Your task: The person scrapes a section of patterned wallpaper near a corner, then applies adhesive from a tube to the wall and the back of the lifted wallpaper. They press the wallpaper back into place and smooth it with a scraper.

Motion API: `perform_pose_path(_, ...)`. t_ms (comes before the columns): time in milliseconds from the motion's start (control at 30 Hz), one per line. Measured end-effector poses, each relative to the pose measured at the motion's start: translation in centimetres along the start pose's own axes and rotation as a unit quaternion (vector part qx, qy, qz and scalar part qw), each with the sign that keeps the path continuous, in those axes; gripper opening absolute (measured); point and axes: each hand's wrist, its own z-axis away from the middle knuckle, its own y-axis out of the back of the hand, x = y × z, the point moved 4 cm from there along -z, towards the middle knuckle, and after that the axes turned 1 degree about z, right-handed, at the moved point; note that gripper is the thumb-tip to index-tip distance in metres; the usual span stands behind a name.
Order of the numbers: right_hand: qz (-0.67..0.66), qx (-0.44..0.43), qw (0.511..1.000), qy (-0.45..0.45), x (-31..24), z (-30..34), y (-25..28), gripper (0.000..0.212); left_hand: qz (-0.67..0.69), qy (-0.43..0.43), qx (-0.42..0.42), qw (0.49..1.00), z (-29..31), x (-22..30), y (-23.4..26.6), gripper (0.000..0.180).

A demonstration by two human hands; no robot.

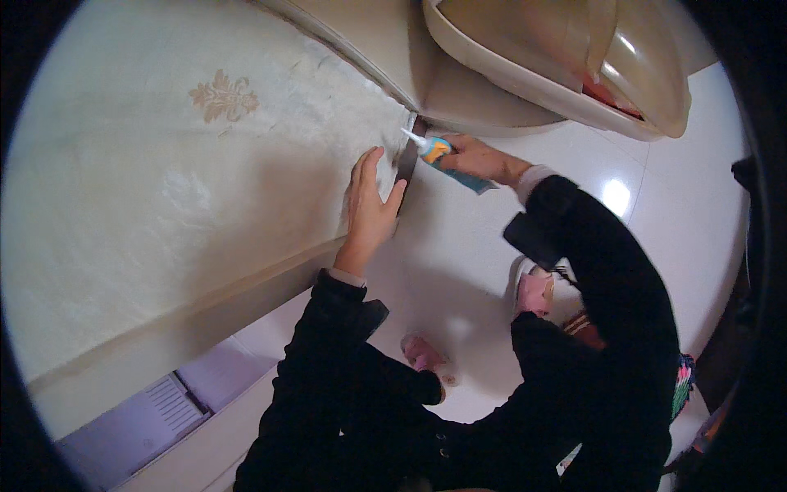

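Observation:
My left hand (370,205) lies flat, fingers apart, on the edge of a pale cream wall panel (180,189) with a gold floral ornament (224,97). My right hand (479,157) grips a blue and orange tube (447,160) whose white nozzle points at a dark vertical seam (407,160) at the panel's corner, just right of my left fingers. Both forearms wear black sleeves.
A beige toilet (557,66) with its lid stands close above the hands. A glossy white tiled floor (459,246) spreads below. My pink slippers (534,291) rest on the tiles. A lavender vented panel (156,410) sits at the lower left.

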Motion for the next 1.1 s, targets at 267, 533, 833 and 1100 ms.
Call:
perform_pose_path(267,0.242,0.093,0.934,0.244,-1.8,-0.6,1.9,0.04,0.058,0.02,0.056,0.997,0.2,-0.6,-0.1,0.046)
perform_pose_path(533,0.117,0.074,0.962,0.234,-2.3,-5.3,0.2,0.036,-0.06,-0.059,0.106,0.991,2.0,0.0,2.0,0.044)
perform_pose_path(833,0.101,0.095,0.95,0.278,-1.8,-6.8,-0.7,0.033,0.033,-0.018,0.124,0.992,1.4,-0.5,1.9,0.046)
perform_pose_path(1100,0.142,0.036,0.932,0.331,-2.8,-2.6,0.9,0.033,0.081,-0.003,0.123,0.989,0.0,0.2,1.9,0.033)
